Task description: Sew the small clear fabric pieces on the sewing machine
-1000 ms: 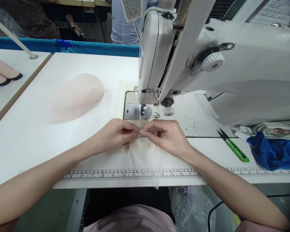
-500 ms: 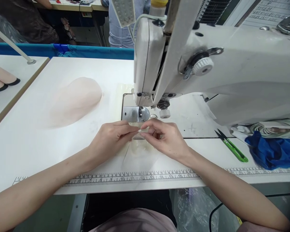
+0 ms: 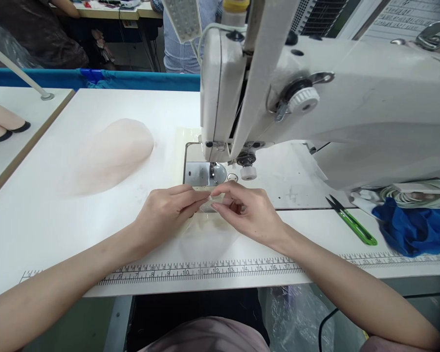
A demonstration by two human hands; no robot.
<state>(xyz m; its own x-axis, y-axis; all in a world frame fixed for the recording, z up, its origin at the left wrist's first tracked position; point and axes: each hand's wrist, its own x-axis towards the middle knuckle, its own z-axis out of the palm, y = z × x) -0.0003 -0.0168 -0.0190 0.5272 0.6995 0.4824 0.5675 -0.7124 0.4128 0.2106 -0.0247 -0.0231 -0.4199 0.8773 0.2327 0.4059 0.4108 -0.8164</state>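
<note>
Sheer fabric (image 3: 205,239), a small see-through piece, lies on the white surface (image 3: 58,215) just in front of the sewing machine (image 3: 315,107), its near edge reaching the printed ruler (image 3: 205,268). Both hands meet at its far edge, close to the needle plate (image 3: 201,173): the left hand (image 3: 165,212) and the right hand (image 3: 249,210) each pinch that edge between fingertips, almost touching one another. It looks very light, limp and slippery, likely to fray or pucker, so holding it by the edge with a gentle, even pinch seems best. Green snips (image 3: 352,222) lie to the machine's right.
</note>
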